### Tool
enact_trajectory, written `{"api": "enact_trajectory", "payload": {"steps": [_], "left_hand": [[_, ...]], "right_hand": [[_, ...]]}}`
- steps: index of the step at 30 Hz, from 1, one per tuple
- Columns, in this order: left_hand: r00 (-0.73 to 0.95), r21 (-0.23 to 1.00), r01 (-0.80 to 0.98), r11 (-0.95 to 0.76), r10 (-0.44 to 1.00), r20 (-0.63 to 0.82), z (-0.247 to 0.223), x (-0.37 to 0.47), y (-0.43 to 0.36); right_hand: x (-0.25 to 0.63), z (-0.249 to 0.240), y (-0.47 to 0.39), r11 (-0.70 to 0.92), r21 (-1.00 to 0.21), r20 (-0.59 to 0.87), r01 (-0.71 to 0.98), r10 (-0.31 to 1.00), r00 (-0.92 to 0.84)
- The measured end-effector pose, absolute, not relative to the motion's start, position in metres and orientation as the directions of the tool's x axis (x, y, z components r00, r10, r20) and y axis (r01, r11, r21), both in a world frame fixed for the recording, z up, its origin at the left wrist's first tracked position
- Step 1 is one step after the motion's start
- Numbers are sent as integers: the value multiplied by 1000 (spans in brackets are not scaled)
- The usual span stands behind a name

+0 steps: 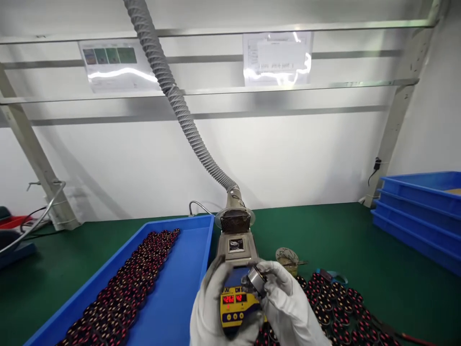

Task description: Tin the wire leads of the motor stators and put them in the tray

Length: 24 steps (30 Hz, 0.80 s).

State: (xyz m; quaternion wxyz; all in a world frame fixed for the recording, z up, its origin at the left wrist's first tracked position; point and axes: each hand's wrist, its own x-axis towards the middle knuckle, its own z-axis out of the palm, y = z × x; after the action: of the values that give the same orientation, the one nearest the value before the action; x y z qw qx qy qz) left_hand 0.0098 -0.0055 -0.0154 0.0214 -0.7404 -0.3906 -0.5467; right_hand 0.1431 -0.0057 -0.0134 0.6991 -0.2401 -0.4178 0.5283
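Observation:
My right hand (284, 298), in a white glove, pinches a small motor stator (256, 280), a round part with a bright metal side and dark ends. It is held tilted. My left hand (209, 307), also gloved, is just to the left with thumb and fingers apart, and I see nothing between them. Between and behind my hands sits a yellow controller (235, 317) with red digits and a row of buttons. Beyond it stands a metal soldering unit (236, 245) under an extraction hood. My hands hide part of both.
A blue tray (180, 278) on the left holds rows of similar round parts (126, 283). More loose parts (334, 307) lie at right, near a small round container (287, 259). Blue trays (421, 221) are stacked far right. A grey hose (180, 105) hangs overhead.

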Motion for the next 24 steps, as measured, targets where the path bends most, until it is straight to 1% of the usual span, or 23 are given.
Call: {"api": "enact_trajectory", "payload": {"steps": [2,4,5,7,9,11,13,15,17,18,19,20,22,23,24], "left_hand": [[191,493,521,-697,658,729,-17,3,-3],[330,521,416,-745,658,677,-18,-5,1],[369,512,378,-771,633,680,-18,-9,4],[376,443,388,-808,578,725,-19,-15,8],[366,302,484,-821,504,782,-18,-18,9],[394,171,548,-819,433,811,-15,-19,8],[408,119,569,-814,406,818,-11,-18,6],[428,63,575,-816,365,827,-8,-17,5],[469,-47,591,-805,295,833,-5,-16,5],[496,-106,596,-796,261,828,-3,-16,4],[512,-146,602,-785,239,825,-3,-17,4],[516,-156,607,-779,238,823,-2,-17,4],[493,-112,612,-783,268,828,-1,-19,3],[473,-75,614,-785,290,832,0,-19,3],[455,-45,614,-788,307,836,0,-20,3]], "right_hand": [[140,-16,-7,291,-789,318,-541,947,47],[135,-18,-7,265,-811,302,-522,953,16],[133,-18,-8,266,-819,299,-509,954,18],[130,-17,-9,295,-825,310,-482,949,50],[132,-13,-13,340,-851,354,-401,934,40],[135,-8,-19,417,-879,427,-232,904,7],[139,-2,-24,507,-860,509,-55,861,-20],[139,0,-26,582,-813,583,19,813,4],[136,0,-24,609,-793,608,-14,792,49],[134,-1,-22,601,-795,596,-79,799,82],[133,-2,-19,570,-801,558,-182,821,116],[133,-3,-17,520,-795,503,-312,853,140],[138,-4,-14,433,-728,387,-532,900,202],[142,-4,-14,406,-713,345,-572,913,218],[146,-3,-16,381,-738,316,-557,924,215]]}}
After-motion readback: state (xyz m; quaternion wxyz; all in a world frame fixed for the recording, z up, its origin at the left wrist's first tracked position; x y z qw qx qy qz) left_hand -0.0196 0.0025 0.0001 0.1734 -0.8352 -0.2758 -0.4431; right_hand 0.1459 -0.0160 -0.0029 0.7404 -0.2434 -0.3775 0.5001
